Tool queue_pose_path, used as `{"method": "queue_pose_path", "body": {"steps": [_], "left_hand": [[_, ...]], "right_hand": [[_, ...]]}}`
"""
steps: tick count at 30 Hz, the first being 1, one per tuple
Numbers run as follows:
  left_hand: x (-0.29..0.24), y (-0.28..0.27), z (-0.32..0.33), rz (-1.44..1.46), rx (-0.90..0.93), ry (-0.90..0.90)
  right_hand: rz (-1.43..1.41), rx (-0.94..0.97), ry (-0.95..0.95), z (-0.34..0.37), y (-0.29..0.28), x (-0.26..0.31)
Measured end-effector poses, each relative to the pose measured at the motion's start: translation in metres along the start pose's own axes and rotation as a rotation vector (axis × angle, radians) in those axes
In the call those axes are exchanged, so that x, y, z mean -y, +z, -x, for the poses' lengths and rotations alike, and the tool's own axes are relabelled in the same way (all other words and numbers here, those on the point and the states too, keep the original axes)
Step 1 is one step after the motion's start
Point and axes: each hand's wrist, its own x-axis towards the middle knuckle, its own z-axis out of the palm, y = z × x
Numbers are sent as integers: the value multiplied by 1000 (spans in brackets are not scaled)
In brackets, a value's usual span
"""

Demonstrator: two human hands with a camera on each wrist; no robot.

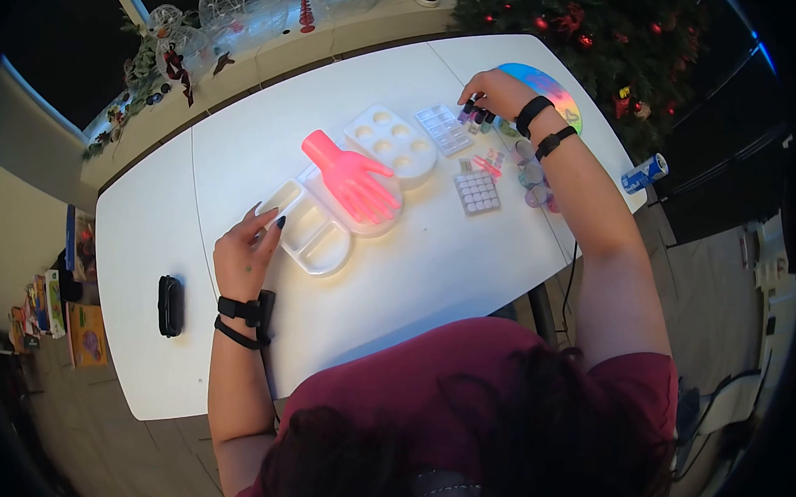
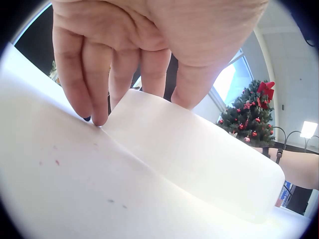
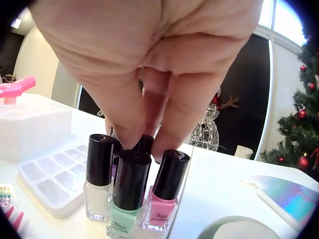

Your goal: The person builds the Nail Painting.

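Head view: on the white table [image 1: 150,243], the divided tray [image 1: 334,266] meets my left hand [image 1: 244,257], grip indeterminate, while my nearer right hand [image 1: 498,95], fingers [image 3: 187,117] slightly parted, hold obscured, points down at upright nail polish bottles [image 3: 128,196] directly beneath, by their black caps [image 3: 170,172].

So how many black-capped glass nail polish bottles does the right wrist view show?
5 visible: white bottle, green bottle, pink bottle in front; two dark caps behind; others may be hidden.
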Motion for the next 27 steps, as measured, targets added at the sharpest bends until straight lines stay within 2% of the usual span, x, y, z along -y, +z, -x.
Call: {"method": "queue_pose_path", "body": {"steps": [3, 6, 10, 12, 14, 15, 17, 18, 20, 22, 24, 25, 27], "left_hand": [[8, 4, -1, -18, -37, 23], [13, 2, -1, -12, -25, 58], [26, 8, -7, 86, 8, 121], [28, 4, -8, 154, 107, 152], [30, 9, -10, 223, 82, 126], [25, 8, -10, 276, 105, 101], [20, 0, -3, 306, 91, 42], [15, 0, -4, 270, 38, 57], [11, 2, -5, 242, 14, 86], [10, 1, -7, 281, -54, 128], [8, -3, -7, 237, -46, 138], [8, -4, -6, 199, -43, 141], [17, 1, -8, 219, -57, 158]], "right_hand": [[4, -11, -3, 1, 0, -1], [38, -58, -121, 3, -3, 1], [77, -135, -120, 8, -8, 11], [80, -262, -142, 15, -21, 54], [-14, -337, -252, 24, -34, 103], [-27, -323, -285, 25, -39, 128], [-239, -307, -421, 18, -33, 180], [-254, -303, -441, 8, -23, 202], [-282, -215, -681, -3, -6, 237], [-218, -202, -763, -21, 24, 262], [-85, -134, -648, -27, 40, 287], [-84, -136, -646, -32, 48, 295], [102, -36, -627, -42, 59, 307]]}}
